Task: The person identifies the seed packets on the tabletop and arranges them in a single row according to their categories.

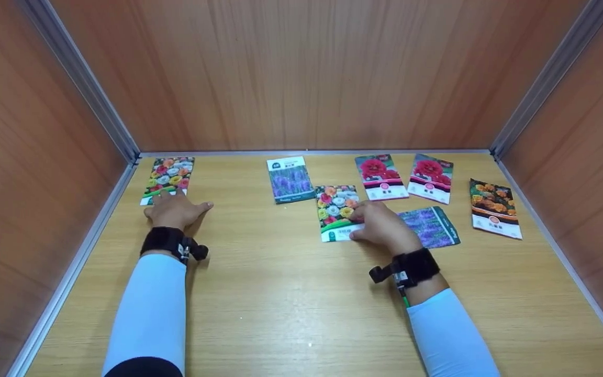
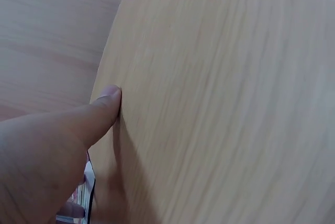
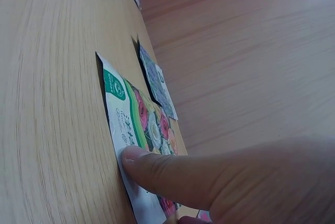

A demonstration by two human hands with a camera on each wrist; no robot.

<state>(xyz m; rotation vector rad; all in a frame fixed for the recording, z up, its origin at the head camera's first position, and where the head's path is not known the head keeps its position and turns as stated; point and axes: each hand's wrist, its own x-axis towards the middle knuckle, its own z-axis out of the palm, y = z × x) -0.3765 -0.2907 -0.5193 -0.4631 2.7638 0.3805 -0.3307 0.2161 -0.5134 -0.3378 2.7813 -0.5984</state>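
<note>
At the far left in the head view, a seed packet [image 1: 168, 175] with mixed-colour flowers lies by the back wall. My left hand [image 1: 172, 211] rests on its lower end, thumb spread out to the side. The left wrist view shows the thumb [image 2: 104, 108] over bare wood. Right of centre, my right hand [image 1: 385, 224] holds the lower right side of a matching seed packet [image 1: 333, 209]. Its thumb [image 3: 152, 169] lies on the packet's white band; the other fingers are mostly hidden there. A purple-flower packet [image 1: 435, 228] lies partly behind the right hand.
Another purple-flower packet [image 1: 291, 180] lies at the back middle. Two red-flower packets [image 1: 381, 177] [image 1: 431, 178] lie at the back right, with an orange-flower packet [image 1: 495, 208] farther right. Wooden panels [image 1: 306, 73] enclose the table [image 1: 280, 293] at back and sides.
</note>
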